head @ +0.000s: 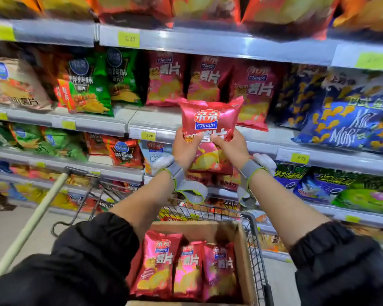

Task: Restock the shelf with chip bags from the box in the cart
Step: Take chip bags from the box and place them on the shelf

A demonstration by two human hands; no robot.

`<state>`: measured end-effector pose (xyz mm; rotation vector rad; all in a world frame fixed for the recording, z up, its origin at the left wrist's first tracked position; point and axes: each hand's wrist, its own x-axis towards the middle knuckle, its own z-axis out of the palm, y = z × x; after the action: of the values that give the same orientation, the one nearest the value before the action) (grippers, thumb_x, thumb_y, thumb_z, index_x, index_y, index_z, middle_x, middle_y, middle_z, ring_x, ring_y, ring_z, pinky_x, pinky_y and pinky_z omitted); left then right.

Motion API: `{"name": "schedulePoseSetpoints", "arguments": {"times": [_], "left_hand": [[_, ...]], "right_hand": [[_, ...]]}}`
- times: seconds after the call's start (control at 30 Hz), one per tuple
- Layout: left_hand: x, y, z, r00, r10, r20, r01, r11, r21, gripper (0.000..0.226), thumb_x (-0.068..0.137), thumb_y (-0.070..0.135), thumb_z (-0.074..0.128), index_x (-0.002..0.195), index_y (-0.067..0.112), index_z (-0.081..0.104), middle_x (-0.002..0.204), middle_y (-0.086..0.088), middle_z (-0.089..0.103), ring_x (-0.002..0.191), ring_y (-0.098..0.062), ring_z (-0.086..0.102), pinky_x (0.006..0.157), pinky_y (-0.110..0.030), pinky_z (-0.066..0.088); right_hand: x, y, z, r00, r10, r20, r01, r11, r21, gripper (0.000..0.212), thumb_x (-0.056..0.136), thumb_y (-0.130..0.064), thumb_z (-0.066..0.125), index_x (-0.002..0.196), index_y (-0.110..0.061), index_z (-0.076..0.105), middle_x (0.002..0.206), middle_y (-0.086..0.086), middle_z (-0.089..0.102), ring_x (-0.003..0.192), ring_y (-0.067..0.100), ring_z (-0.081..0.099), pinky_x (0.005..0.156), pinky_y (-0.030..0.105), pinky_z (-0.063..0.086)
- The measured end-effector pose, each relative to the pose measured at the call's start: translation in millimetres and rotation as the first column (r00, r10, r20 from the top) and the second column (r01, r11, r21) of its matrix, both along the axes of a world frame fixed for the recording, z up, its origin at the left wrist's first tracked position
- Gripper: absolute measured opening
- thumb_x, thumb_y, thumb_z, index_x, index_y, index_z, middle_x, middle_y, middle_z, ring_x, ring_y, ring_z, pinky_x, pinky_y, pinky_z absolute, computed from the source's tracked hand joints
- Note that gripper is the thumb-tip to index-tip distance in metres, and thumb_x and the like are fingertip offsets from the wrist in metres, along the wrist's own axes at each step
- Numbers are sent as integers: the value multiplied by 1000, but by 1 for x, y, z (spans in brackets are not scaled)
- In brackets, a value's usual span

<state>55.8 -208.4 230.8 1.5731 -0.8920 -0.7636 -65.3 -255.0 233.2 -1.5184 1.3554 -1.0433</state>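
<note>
— Several shelves [208,47] fill the view, each one packed with chip bags. Which row is the person working on?

— The middle shelf [155,122], where the red bags [208,80] of the same brand stand in a row. Below it, the wire cart [255,246] stands against the shelving, and the cardboard box [241,259] sits inside the cart. Three more red bags [186,268] stand upright in the box.

— And the bag being moved?

— The person holds one red chip bag [210,120] up in front of the middle shelf, just before the red row and not yet on the board. The left hand [185,149] grips its lower left side, fingers curled round the edge. The right hand [229,149] grips the lower right side in the same way, thumb on the front. Both hands hold the lower half, so the top of the bag stands free.

— How should the person finish this step well?

— Probably the bag should go in upright, label to the front, into the gap in front of the standing red bags. The grip should stay light, because the bag is full of air and the chips can break. It seems better to set the bottom seam down first and then push gently at the lower part until the bag leans on the one behind. A careless push could tip the neighbours.
</note>
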Motion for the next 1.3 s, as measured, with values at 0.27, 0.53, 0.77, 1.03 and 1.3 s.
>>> {"name": "schedulePoseSetpoints", "arguments": {"times": [0.27, 0.53, 0.77, 1.03, 1.3], "left_hand": [[30, -59, 37, 999, -34, 10, 34, 996, -78, 50, 78, 34, 68, 121, 12, 55, 108, -4, 68, 98, -21, 65, 90, -33, 51], [50, -126, 62, 998, 8, 57, -8, 1000, 0, 39, 85, 30, 66, 102, -2, 54, 102, -22, 62, 98, -33, 58, 87, -40, 46], [55, -172, 49, 998, -60, 25, 60, 998, -2, 54, 84, 33, 63, 128, 3, 52, 125, -21, 61, 113, -32, 60, 95, -30, 48], [56, -201, 42, 992, -26, 123, 38, 994, -101, 88, 67, 55, 60, 135, 1, 42, 139, -18, 49, 129, -30, 48, 107, -33, 34], [59, -214, 38, 974, -19, 224, 32, 998, -57, 64, 87, 27, 64, 141, 5, 36, 143, -12, 47, 131, -26, 45, 99, -21, 27]], "right_hand": [[30, -55, 41, 999, -25, 38, 27, 998, -59, 17, 74, -24, 74, 86, -21, 62, 89, 2, 69, 84, 18, 64, 85, 39, 52], [53, -115, 61, 989, -126, 78, 128, 992, -19, 27, 73, -28, 76, 91, -12, 64, 92, 7, 69, 86, 21, 64, 85, 36, 53], [64, -151, 60, 986, -115, -123, 109, 993, -53, 58, 85, -35, 65, 132, -5, 49, 138, 14, 53, 127, 28, 50, 109, 37, 37], [69, -174, 47, 967, -217, -131, 207, 975, -86, 55, 88, -28, 63, 135, -5, 46, 139, 12, 51, 128, 24, 49, 92, 16, 30], [71, -175, 47, 970, -228, -90, 221, 972, -80, 60, 84, -30, 67, 135, -5, 47, 137, 11, 55, 126, 23, 51, 101, 21, 34]]}}
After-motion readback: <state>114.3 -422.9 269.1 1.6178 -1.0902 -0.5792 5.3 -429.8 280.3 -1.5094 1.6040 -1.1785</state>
